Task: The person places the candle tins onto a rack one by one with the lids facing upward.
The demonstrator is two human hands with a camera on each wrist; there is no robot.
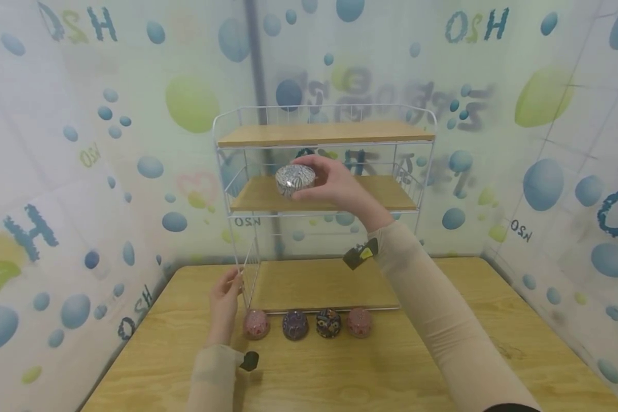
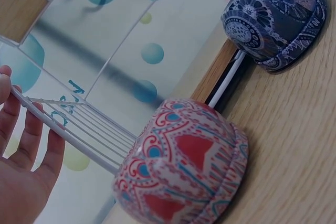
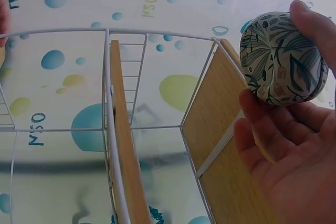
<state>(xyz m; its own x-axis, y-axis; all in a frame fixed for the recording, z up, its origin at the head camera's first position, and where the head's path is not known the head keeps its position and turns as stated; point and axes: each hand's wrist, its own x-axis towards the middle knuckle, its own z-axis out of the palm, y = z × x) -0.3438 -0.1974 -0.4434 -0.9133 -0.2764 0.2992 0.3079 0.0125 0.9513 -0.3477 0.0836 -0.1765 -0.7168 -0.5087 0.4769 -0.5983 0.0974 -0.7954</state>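
Note:
A round tin (image 1: pixel 294 179) with a leafy white, green and blue print is held between the thumb and fingers of my right hand (image 1: pixel 331 182), in front of the middle shelf board. In the right wrist view the tin (image 3: pixel 283 59) sits tilted in the grip. My left hand (image 2: pixel 26 166) grips the white wire side post (image 2: pixel 79 142) of the rack, low on its left side. Beside that hand stands a red-and-white tin (image 2: pixel 184 163), with a dark blue tin (image 2: pixel 275 19) beyond it.
The rack has a top board (image 1: pixel 324 133), a middle board (image 1: pixel 381 191) and a bottom board (image 1: pixel 314 283). Along its front on the wooden table (image 1: pixel 432 366) several tins stand in a row, among them a dark multicoloured tin (image 1: pixel 328 323) and a pink tin (image 1: pixel 359 322).

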